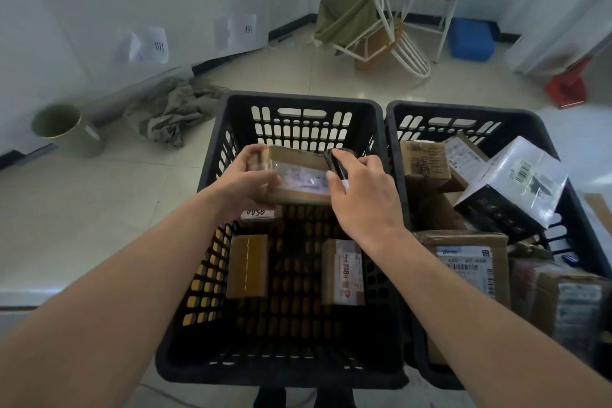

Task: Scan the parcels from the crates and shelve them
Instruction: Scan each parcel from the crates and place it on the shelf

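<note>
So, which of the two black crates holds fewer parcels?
The left crate: only a few small parcels lie on its mostly bare floor, while the right crate is piled full.

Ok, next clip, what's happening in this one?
A person stands over two black crates. The left hand holds a small cardboard parcel above the left crate, while the right hand grips a dark handheld scanner against the parcel's end, apparently scanning its label. A few small parcels lie on that crate's floor, two plainly visible; the right crate is piled with boxes. No shelving is in view, so nothing shows being shelved yet.
</note>
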Motion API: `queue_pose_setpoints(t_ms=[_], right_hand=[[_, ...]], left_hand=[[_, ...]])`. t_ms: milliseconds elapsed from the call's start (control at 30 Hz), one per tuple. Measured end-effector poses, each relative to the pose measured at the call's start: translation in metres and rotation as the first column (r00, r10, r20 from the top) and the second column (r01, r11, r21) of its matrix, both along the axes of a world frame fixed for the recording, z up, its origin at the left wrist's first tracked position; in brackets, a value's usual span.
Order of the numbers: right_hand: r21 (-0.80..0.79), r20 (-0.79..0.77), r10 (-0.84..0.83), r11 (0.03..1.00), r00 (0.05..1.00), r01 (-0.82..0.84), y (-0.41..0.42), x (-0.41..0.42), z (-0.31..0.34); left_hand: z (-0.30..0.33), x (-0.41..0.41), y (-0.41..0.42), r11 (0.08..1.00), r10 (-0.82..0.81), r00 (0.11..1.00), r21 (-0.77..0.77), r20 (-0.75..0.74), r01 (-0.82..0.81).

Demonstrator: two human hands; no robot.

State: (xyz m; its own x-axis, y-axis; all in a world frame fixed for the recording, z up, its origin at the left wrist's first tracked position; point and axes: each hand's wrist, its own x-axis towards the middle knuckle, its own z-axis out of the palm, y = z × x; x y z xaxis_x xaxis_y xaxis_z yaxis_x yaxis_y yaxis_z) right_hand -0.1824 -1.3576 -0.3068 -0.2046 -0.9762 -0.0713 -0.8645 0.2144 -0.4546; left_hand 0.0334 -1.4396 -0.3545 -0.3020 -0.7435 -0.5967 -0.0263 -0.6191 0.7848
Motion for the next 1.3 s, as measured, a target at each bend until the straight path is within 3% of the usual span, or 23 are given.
queue_pose_setpoints(t_ms=[200, 333, 400, 567, 800, 967, 1300], right_hand=[[-0.004, -0.01, 0.005, 1.0, 1.0, -0.005, 0.002, 0.004, 0.001], [0.001, -0.011, 0.001, 1.0, 1.0, -0.001, 0.004, 0.004, 0.004], [0.015, -0.006, 0.002, 1.0, 1.0, -0.002, 0.006, 0.005, 0.007], [0.076, 0.007, -0.002, 0.997, 1.0, 0.001, 0.015, 0.003, 0.016], [0.129, 0.076, 0.002, 0.992, 0.997, -0.012, 0.032, 0.012, 0.03], [0.154, 0.067, 0.002, 0.988, 0.998, -0.012, 0.047, 0.016, 0.051], [0.118, 0.008, 0.127, 0.985, 0.992, -0.128, 0.076, 0.013, 0.093]], left_hand=[[0.002, -0.012, 0.003, 0.992, 0.102, 0.976, -0.09, 0.193, -0.086], [-0.009, -0.01, 0.006, 0.973, 0.167, 0.955, -0.198, 0.246, -0.119], [-0.013, -0.008, 0.006, 0.978, 0.158, 0.945, -0.179, 0.287, -0.109], [-0.001, -0.006, 0.012, 0.991, 0.093, 0.961, -0.112, 0.259, -0.066], [0.024, 0.001, 0.023, 0.964, 0.086, 0.98, -0.264, 0.182, -0.035], [0.042, 0.013, 0.032, 0.837, 0.091, 0.909, -0.525, 0.407, 0.151], [0.088, 0.025, 0.059, 0.536, 0.044, 0.889, -0.762, 0.455, 0.364]])
